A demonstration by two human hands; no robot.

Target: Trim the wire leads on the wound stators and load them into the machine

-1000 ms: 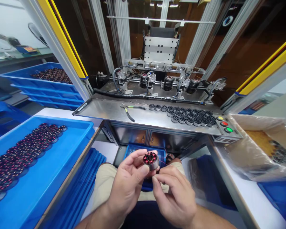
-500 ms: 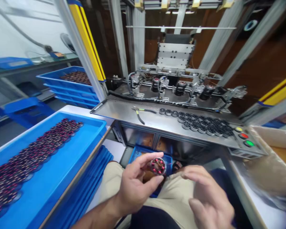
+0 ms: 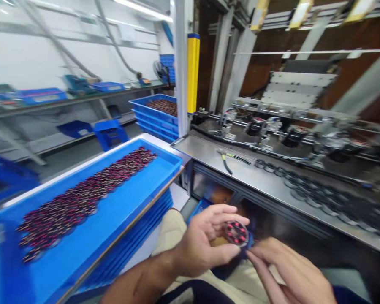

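Observation:
My left hand (image 3: 205, 240) grips a small round motor stator (image 3: 237, 233) between thumb and fingers above my lap. The stator's face is turned up, with pink-red tips in a ring around a dark middle. Just right of it, my right hand (image 3: 291, 272) has thumb and forefinger pinched together close to the lower edge of the part. Whether those fingertips hold something is too small to tell. Left of my hands, a long blue tray (image 3: 114, 228) carries rows of similar parts (image 3: 88, 190) with pink tips.
Yellow-green-handled cutters (image 3: 229, 158) lie on a metal ledge (image 3: 202, 147) beside several black rings (image 3: 316, 190). Behind stands a machine with clamps and cylinders (image 3: 294, 135). A yellow post (image 3: 193, 76) rises at its left. Stacked blue crates (image 3: 155, 116) stand beyond the tray.
The view has swung left, so the tray shows more fully. My right hand has come in beside the stator and its fingers have closed to a pinch. My left hand still holds the stator.

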